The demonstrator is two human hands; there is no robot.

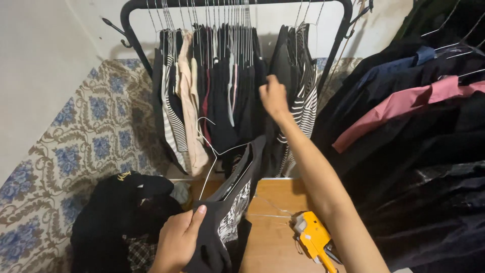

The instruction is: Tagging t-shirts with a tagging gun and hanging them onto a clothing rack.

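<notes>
My left hand (180, 237) grips a black top with a white print (233, 202) that hangs on a white wire hanger (211, 146), held low in front of the rack. My right hand (273, 97) reaches up into the clothes on the black metal rack (132, 15), its fingers pushing against dark garments (237, 96) beside a black-and-white striped piece (305, 108). Many wire hangers crowd the rail above.
A heap of black clothes (118, 212) lies at the lower left on a blue floral mat (96, 136). A yellow tagging gun (313, 237) rests on the wooden surface (275, 194). Dark, navy and pink garments (404, 103) hang at the right.
</notes>
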